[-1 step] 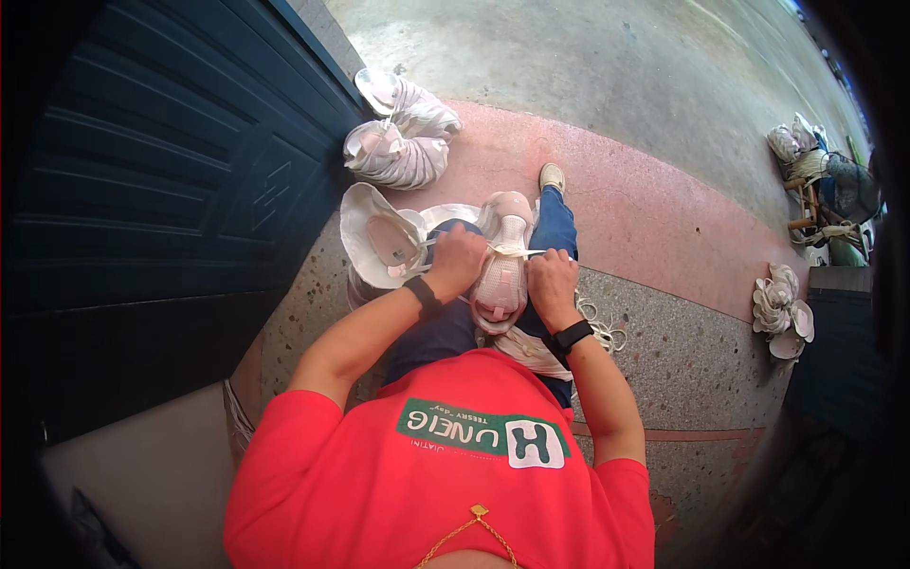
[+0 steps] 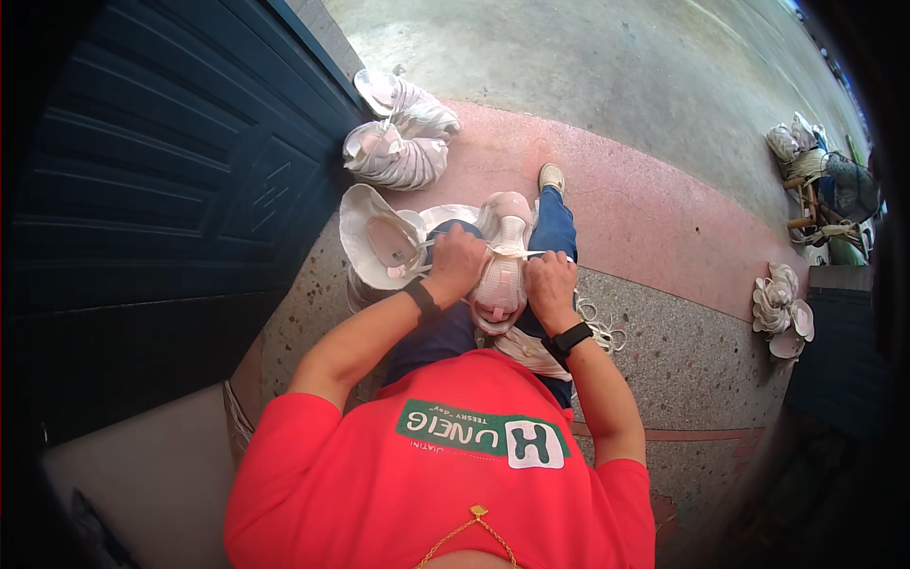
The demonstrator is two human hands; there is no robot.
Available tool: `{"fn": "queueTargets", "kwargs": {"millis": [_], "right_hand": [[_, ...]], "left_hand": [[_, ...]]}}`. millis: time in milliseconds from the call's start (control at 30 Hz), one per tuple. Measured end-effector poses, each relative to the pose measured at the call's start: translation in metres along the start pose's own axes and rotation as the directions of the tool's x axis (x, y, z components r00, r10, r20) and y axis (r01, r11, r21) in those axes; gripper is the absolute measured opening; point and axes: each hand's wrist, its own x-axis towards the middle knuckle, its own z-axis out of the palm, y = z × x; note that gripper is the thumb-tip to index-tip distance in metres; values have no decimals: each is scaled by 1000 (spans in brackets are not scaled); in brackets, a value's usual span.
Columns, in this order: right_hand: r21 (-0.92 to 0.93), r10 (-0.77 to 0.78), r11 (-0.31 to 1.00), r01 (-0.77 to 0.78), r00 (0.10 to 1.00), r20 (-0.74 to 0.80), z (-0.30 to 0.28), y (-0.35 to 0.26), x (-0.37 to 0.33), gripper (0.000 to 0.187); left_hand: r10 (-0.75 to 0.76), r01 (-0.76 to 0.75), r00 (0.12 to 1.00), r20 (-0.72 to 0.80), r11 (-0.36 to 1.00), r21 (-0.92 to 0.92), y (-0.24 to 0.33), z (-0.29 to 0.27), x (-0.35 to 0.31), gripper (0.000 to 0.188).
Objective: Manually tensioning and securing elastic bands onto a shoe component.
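A pale pink and white shoe upper [image 2: 501, 284] lies across my lap, with its toe pointing away from me. Around its middle runs a white cord [image 2: 508, 251], crossed or knotted on top. My left hand [image 2: 459, 260] is closed on the cord's left end, beside the upper. On the other side my right hand [image 2: 551, 281] grips the right end, and the cord is stretched taut between both fists. Whether more uppers lie beneath this one is hard to see. Left of my left hand is a stack of white uppers [image 2: 355, 223] with a pink insole showing.
A bundle of uppers [image 2: 403, 156] sits by the dark blue door [image 2: 190, 190] at left. Loose white cords [image 2: 607, 332] lie by my right leg. Farther right are another bundle [image 2: 783, 313] and a wooden stool [image 2: 804, 204] with things piled on it.
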Motion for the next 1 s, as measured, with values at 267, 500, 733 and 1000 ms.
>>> {"fn": "queueTargets", "kwargs": {"millis": [267, 500, 733, 1000], "right_hand": [[114, -130, 988, 109, 970, 204, 3, 12, 3, 23], [413, -180, 901, 132, 980, 80, 9, 28, 0, 19], [508, -104, 851, 135, 991, -90, 3, 10, -7, 16], [77, -353, 932, 353, 936, -15, -10, 0, -4, 16]], "left_hand": [[-43, 50, 997, 63, 993, -107, -3, 13, -19, 17], [83, -80, 996, 15, 986, -148, 3, -7, -3, 15], [189, -158, 962, 197, 973, -166, 19, 15, 46, 15], [50, 71, 973, 225, 863, -500, 8, 15, 50, 20]]}}
